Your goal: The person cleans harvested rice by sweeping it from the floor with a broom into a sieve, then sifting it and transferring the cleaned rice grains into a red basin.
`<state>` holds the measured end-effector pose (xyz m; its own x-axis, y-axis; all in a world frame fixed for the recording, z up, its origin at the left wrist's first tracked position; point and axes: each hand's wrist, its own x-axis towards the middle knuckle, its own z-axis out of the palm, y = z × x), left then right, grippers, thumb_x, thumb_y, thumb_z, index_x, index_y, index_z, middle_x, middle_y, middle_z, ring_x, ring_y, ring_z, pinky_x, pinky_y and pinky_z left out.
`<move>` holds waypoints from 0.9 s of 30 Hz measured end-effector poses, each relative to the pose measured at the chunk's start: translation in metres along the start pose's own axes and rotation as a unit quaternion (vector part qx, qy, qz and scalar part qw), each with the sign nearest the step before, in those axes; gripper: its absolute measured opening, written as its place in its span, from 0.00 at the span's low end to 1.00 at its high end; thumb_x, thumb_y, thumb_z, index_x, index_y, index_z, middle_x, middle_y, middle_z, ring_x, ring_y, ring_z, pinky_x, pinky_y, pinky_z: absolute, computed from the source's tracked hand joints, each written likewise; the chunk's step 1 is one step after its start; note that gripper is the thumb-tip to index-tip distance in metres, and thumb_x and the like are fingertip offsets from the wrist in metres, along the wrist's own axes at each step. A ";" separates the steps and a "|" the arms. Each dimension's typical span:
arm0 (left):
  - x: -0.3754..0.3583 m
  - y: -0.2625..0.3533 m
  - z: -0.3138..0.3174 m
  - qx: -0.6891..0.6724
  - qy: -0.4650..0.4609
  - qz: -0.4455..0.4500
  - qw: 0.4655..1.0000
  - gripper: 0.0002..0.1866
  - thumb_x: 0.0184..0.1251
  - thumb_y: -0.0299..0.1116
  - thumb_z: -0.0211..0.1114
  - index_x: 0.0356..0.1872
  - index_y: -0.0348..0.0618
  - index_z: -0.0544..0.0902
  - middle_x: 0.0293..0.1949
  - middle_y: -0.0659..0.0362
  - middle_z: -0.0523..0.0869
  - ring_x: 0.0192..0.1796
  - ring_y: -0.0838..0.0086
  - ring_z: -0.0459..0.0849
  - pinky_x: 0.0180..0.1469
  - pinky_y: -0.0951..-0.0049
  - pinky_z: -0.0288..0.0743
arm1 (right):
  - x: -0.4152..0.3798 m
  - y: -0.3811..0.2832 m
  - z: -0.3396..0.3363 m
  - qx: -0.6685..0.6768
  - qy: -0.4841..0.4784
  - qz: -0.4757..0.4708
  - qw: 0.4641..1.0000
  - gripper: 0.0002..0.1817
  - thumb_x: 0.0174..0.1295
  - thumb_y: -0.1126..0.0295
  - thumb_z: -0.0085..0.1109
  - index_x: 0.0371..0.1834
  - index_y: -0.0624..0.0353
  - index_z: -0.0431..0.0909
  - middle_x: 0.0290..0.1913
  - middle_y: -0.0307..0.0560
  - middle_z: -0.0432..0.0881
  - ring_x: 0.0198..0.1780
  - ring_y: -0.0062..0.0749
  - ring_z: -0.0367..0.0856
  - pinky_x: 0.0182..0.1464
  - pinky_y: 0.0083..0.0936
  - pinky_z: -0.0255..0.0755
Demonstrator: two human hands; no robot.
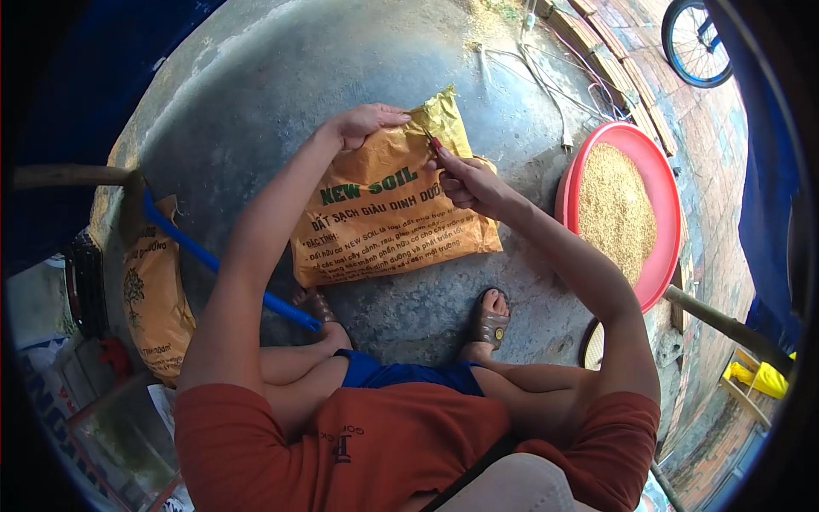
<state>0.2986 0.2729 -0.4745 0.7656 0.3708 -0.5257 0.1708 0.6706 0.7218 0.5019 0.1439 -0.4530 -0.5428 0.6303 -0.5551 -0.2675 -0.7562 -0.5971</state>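
An orange bag printed "NEW SOIL" (pixel 388 222) lies on the concrete floor in front of my feet, its yellowish top corner (pixel 446 119) turned up. My left hand (pixel 368 124) grips the upper edge of the bag, fingers pressed on it. Close to that edge, my right hand (pixel 471 183) is closed around a small tool with a red handle (pixel 436 145). The tool's thin tip touches or nearly touches the bag's top; which of the two is hard to tell.
A pink basin (pixel 668 230) full of golden grains or husks (pixel 616 213) stands at the right. Another orange bag (pixel 158 299) and a blue pole (pixel 230 264) are at the left. Cables (pixel 546 77), wooden planks (pixel 614 64) and a wheel (pixel 698 43) lie beyond.
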 end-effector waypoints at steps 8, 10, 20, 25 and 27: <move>0.001 0.003 0.005 0.010 0.002 0.007 1.000 0.16 0.64 0.33 0.50 0.44 0.28 0.72 0.38 0.52 0.80 0.35 0.75 0.81 0.37 0.77 0.79 | 0.003 -0.007 0.000 0.027 0.006 0.030 0.999 0.19 0.64 0.51 0.40 0.40 0.56 0.69 0.15 0.26 0.51 0.13 0.10 0.45 0.13 0.11 0.39; 0.002 0.000 0.003 0.014 0.004 0.008 1.000 0.15 0.64 0.33 0.50 0.44 0.28 0.73 0.38 0.52 0.80 0.35 0.75 0.81 0.36 0.77 0.79 | 0.004 -0.006 0.001 0.030 0.004 0.025 0.999 0.19 0.63 0.51 0.41 0.40 0.56 0.68 0.15 0.26 0.51 0.13 0.10 0.45 0.13 0.11 0.39; 0.002 0.001 0.004 0.040 0.032 0.016 0.999 0.17 0.65 0.33 0.49 0.45 0.27 0.72 0.38 0.52 0.80 0.35 0.75 0.81 0.36 0.78 0.79 | 0.001 -0.018 0.003 0.063 0.027 0.090 0.994 0.15 0.64 0.54 0.42 0.35 0.54 0.67 0.14 0.26 0.51 0.12 0.11 0.45 0.12 0.11 0.39; 0.001 0.002 0.004 0.048 0.022 0.008 0.999 0.17 0.65 0.33 0.49 0.46 0.27 0.71 0.40 0.52 0.79 0.37 0.75 0.81 0.39 0.78 0.78 | 0.007 -0.020 0.001 0.066 0.015 0.074 0.995 0.14 0.64 0.56 0.41 0.35 0.55 0.67 0.14 0.26 0.52 0.12 0.11 0.45 0.12 0.11 0.39; 0.001 0.000 0.002 0.026 0.018 0.013 0.999 0.17 0.65 0.33 0.49 0.47 0.27 0.71 0.40 0.52 0.79 0.38 0.75 0.81 0.39 0.78 0.78 | 0.009 -0.020 0.003 0.041 0.030 0.059 0.997 0.14 0.64 0.56 0.41 0.35 0.56 0.67 0.14 0.26 0.51 0.12 0.11 0.45 0.12 0.12 0.39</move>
<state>0.3005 0.2718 -0.4738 0.7471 0.4119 -0.5217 0.1839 0.6262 0.7577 0.4999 0.1643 -0.4448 -0.5261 0.5429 -0.6546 -0.2694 -0.8365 -0.4772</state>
